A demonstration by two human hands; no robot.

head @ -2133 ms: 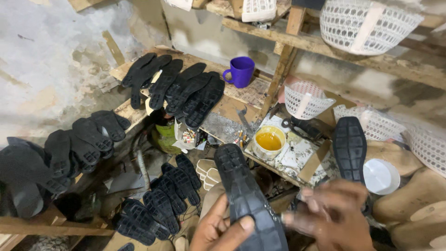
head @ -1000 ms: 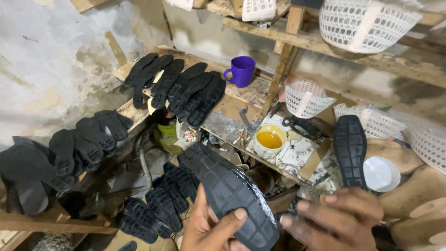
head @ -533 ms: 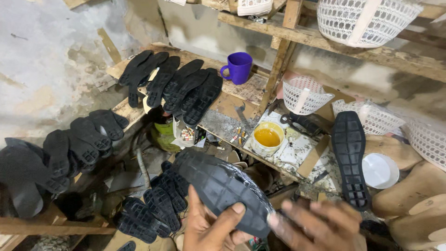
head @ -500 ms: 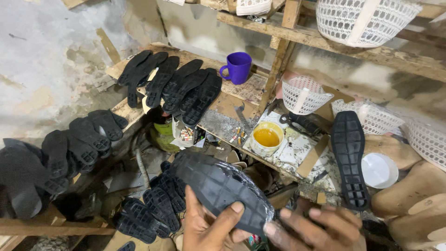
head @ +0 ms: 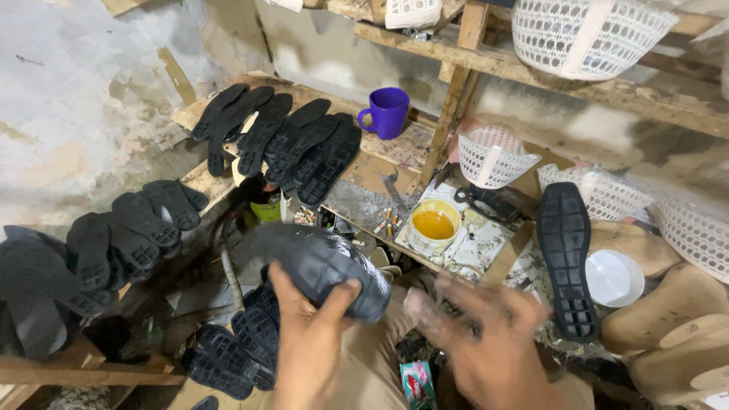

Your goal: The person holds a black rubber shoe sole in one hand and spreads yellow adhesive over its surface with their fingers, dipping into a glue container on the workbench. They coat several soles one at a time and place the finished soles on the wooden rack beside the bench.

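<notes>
My left hand (head: 310,342) grips a black rubber shoe sole (head: 319,262) near its heel end, holding it almost level with the toe pointing left. My right hand (head: 486,342) is blurred, just right of the sole, fingers spread and holding nothing. Below the held sole lies a pile of black soles (head: 235,345). Another single black sole (head: 568,258) lies tread-up on the bench to the right.
Rows of black soles lie on the wooden shelf (head: 281,140) and at the left (head: 114,243). A purple mug (head: 389,112), a yellow glue tub (head: 434,224), white mesh baskets (head: 493,156), a white bowl (head: 613,277) and wooden shoe lasts (head: 676,319) crowd the bench.
The sole has swung from lengthwise to nearly level, toe going left. My right hand let go of it and now hovers beside it.
</notes>
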